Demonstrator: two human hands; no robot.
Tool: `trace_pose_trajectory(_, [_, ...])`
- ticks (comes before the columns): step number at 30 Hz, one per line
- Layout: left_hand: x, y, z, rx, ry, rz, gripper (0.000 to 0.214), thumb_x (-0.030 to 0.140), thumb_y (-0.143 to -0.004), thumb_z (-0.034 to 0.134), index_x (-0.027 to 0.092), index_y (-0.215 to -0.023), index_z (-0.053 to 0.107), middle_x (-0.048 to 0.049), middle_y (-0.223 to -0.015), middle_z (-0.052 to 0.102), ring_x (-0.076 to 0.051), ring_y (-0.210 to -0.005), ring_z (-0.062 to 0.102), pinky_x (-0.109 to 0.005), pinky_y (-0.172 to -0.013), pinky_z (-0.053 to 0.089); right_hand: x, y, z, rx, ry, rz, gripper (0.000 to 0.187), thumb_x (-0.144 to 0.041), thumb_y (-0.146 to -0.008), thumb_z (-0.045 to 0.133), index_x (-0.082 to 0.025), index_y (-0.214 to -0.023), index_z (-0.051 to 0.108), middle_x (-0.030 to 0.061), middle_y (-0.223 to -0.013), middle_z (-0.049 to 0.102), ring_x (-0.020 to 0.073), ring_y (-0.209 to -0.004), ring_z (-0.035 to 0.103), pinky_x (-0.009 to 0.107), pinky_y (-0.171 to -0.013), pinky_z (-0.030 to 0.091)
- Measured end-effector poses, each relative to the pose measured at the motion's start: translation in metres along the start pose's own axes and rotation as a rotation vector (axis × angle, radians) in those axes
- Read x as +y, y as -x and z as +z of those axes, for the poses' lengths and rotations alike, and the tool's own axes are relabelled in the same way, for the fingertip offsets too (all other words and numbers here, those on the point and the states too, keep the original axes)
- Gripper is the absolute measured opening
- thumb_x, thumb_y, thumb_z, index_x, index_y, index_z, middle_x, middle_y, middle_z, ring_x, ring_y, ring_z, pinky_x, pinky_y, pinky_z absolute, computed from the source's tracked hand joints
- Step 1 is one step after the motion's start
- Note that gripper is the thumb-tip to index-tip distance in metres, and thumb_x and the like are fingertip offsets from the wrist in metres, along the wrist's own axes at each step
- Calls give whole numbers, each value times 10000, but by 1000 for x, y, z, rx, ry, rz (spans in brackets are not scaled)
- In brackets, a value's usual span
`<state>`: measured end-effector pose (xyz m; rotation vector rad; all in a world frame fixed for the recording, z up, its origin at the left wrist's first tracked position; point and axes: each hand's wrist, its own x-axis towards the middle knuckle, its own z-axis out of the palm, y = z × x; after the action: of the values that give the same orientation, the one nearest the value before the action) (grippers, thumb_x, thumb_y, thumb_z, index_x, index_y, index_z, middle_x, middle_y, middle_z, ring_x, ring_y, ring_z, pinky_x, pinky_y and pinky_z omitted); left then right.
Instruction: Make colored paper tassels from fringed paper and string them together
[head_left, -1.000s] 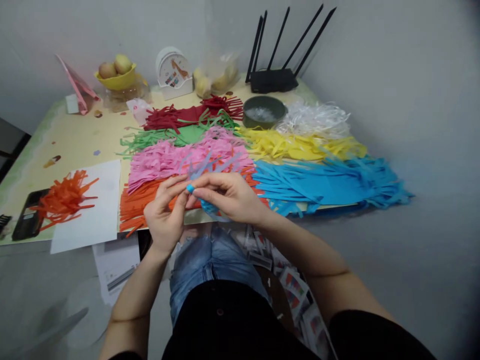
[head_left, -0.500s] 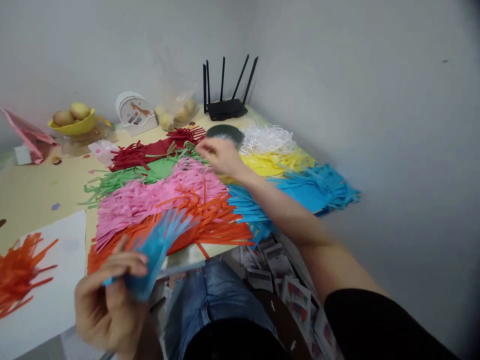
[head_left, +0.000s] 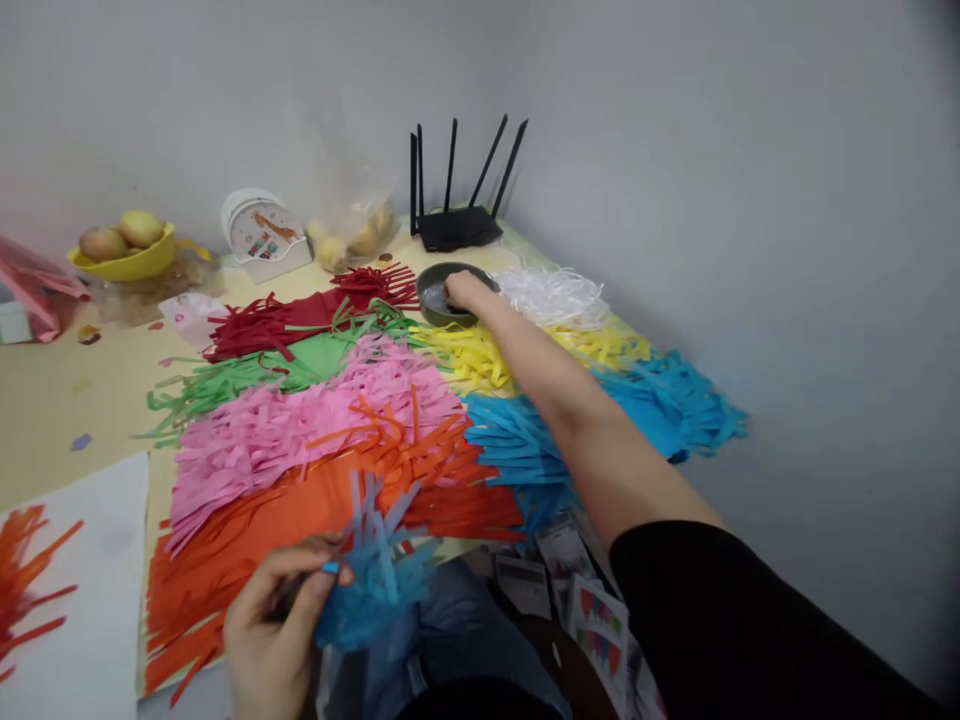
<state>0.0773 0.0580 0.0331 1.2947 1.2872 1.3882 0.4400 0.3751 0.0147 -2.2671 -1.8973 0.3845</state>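
My left hand [head_left: 274, 630] pinches a rolled blue paper tassel [head_left: 375, 580] near the table's front edge, its cut strips fanning upward. My right hand [head_left: 463, 291] is stretched far across the table, fingers dipped into a dark green bowl [head_left: 442, 294]; what the fingertips touch is hidden. Between the hands lie fringed paper sheets: orange [head_left: 300, 510], pink [head_left: 300, 420], green [head_left: 247, 375], dark red [head_left: 300, 305], yellow [head_left: 480, 355], blue [head_left: 660, 410] and white strips [head_left: 555, 295].
A black router [head_left: 454, 225] stands in the far corner by the wall. A yellow fruit bowl [head_left: 124, 255], a round white holder [head_left: 259, 235] and a clear bag [head_left: 349, 235] line the back. White paper [head_left: 82, 590] with an orange tassel [head_left: 26, 575] lies left.
My hands have separated: the right one left the blue tassel and reached out to the green bowl, while the left one kept the tassel and lowered it toward the table's front edge.
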Motion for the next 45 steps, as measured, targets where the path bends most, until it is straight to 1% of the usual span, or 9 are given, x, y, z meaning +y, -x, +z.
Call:
trace_pose_trajectory(4, [-6,-17,11,148,59,-107,191,327,-732,856,187,-765,730,-10,-629,722,-163,-567,715,-196,-524,577,-16,32,-17,126,-121,-86,236,-249,-993,590,-94,-1147,680,143,-1158,711,217,-1062,674,379,-956,545])
trace_pose_trajectory(6, [-10,-27,15,178,79,-107,210,340,-734,856,179,-782,731,-19,-659,737,-158,-576,718,-198,-530,575,-36,68,-22,197,-227,-183,289,-204,-1014,490,-59,-1199,659,170,-1154,724,184,-1037,679,290,-926,522])
trace_pose_trajectory(8, [-12,-34,18,190,64,-81,204,342,-754,845,176,-812,740,-28,-700,750,-152,-614,726,-197,-563,579,-60,118,-20,191,-365,-347,264,-270,-976,579,-114,-1167,673,100,-1102,743,134,-945,689,231,-862,527])
trace_pose_trajectory(11, [-12,-35,21,182,28,-13,171,326,-789,824,180,-843,754,-24,-732,749,-127,-651,713,-181,-601,566,-96,201,-7,-64,-862,-703,193,-308,-874,720,-149,-983,710,51,-919,752,135,-796,685,254,-747,549])
trace_pose_trajectory(16, [-2,-21,21,156,-48,147,105,286,-826,796,190,-853,762,-17,-791,747,-111,-712,695,-194,-692,564,-127,278,13,-306,-1190,-704,131,-277,-850,741,-161,-898,705,14,-832,733,108,-742,680,227,-713,546])
trace_pose_trajectory(21, [10,-4,13,158,-182,281,49,235,-840,768,190,-853,752,-14,-800,738,-124,-730,689,-224,-695,548,-132,296,17,-254,-1207,-680,146,-300,-840,767,-165,-892,740,20,-839,758,123,-761,699,231,-720,551])
trace_pose_trajectory(28, [22,10,-5,65,-411,414,49,214,-877,711,188,-843,734,-17,-812,736,-137,-761,680,-248,-722,531,-138,313,23,-106,-1031,-826,77,-237,-896,703,-186,-871,754,24,-882,782,133,-802,700,251,-801,550])
trace_pose_trajectory(36, [20,24,-6,102,-257,361,30,214,-855,747,187,-846,738,-11,-815,740,-139,-772,693,-250,-738,540,-142,325,27,-365,-1279,-634,204,-330,-816,772,-158,-910,715,26,-868,726,117,-752,660,227,-693,543])
trace_pose_trajectory(45, [12,34,-1,139,-121,332,27,191,-842,764,194,-855,741,-19,-843,750,-146,-811,715,-276,-791,564,-146,335,30,-333,-1278,-631,366,-506,-824,754,-163,-912,663,27,-857,647,115,-739,575,234,-659,504])
